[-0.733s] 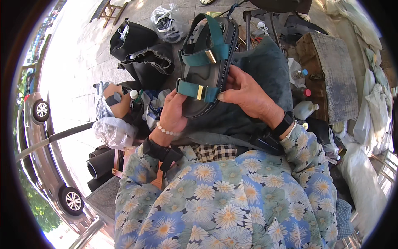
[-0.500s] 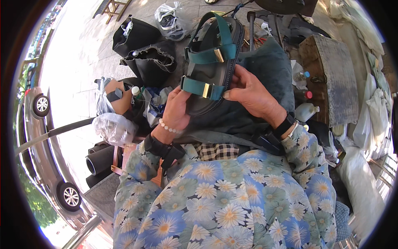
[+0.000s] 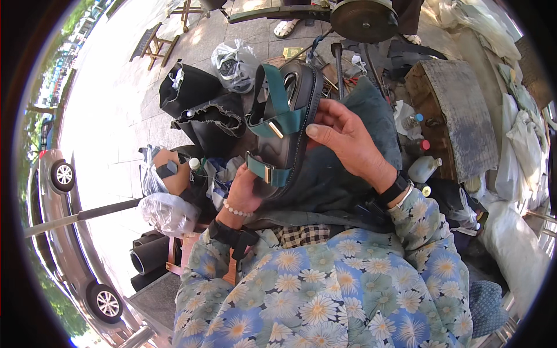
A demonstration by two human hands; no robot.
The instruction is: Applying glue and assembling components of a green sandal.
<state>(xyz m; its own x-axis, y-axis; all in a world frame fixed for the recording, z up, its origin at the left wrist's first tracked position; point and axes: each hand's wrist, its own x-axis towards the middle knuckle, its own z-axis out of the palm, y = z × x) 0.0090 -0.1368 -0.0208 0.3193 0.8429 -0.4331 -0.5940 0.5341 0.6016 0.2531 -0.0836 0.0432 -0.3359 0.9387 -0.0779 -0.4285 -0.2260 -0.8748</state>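
Observation:
A dark sandal with green straps and gold-coloured buckles is held above my lap, its stitched sole edge turned to the right. My left hand grips the toe end, fingers partly hidden behind the lower strap. Along the sole's right edge, my right hand is closed, thumb on the rim and fingers bent behind it. Under the sandal, a dark green cloth covers my lap.
Two black bags and a plastic-wrapped bundle stand at the far left. A worn wooden box with bottles beside it is at right. Ahead are a machine wheel and a person's sandalled foot. A car stands left.
The sandal has come lower and slightly left, tilting more onto its side. My right hand has shifted up along the sole edge. The view now takes in more of the far ground.

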